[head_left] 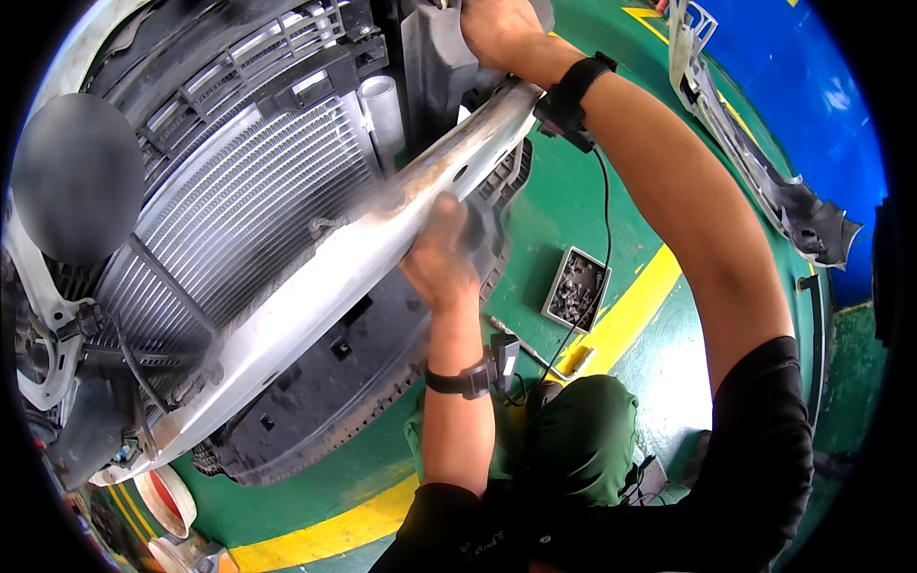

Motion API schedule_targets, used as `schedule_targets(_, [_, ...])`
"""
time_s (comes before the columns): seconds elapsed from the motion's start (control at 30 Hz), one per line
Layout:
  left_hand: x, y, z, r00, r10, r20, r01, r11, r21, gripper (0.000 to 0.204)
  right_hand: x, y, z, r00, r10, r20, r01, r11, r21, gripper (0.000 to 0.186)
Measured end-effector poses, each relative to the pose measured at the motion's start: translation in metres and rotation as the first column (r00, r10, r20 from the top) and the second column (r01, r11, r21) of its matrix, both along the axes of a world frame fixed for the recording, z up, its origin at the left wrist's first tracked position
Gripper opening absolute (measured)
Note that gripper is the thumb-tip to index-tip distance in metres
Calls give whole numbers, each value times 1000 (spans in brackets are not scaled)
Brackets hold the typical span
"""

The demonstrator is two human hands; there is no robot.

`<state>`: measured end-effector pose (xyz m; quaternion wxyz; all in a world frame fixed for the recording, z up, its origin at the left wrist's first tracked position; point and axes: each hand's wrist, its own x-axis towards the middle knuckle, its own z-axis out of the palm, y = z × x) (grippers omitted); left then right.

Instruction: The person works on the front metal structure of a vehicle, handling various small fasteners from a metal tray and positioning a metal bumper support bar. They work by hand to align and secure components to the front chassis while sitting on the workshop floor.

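Pale lettering marks the black cloth shirt [611, 540]. By the silver finned radiator [258, 191], the left hand [442, 258] meets the long white metal beam [315, 296], the right hand [501, 33] near its upper end; neither's finger closure can be told. Green floor [565, 205] opens rightward.

The scene is viewed from the person's head, through the left of two wide fisheye cameras worn side by side, and the lens is tipped downward so that the green floor [549, 215] is seen from above. The left hand [441, 256] is framed near the middle and the right hand [499, 34] at the upper edge, both close, while the black sleeve [764, 430] is caught nearer at lower right. The finned radiator [277, 181] is shown nearby at left, the blue surface [807, 81] farther off at upper right.
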<state>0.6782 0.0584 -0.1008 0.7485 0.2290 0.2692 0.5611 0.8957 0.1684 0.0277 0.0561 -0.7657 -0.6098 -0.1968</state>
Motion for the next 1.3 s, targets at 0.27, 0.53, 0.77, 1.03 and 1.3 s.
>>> schedule_targets(0.27, [-1,-2,0,1000,-29,0,29,995,100,60,-9,-9,7,989,0,150,-5,999,37,18])
schedule_targets(0.53, [-6,3,-6,1000,5,1,-5,998,59,61,-43,-31,31,978,-27,205,49,993,-104,24])
schedule_targets(0.77, [-6,4,-8,999,27,-24,-24,995,100,61,-45,-26,38,972,-96,214,135,975,-179,19])
schedule_targets(1.03, [-2,2,-9,993,76,-85,-64,988,141,62,-43,-31,29,984,-16,176,14,1000,14,19])
schedule_targets(1.3, [1,0,-8,999,52,-2,-52,995,84,66,-34,-33,27,971,0,241,6,1000,-23,13])
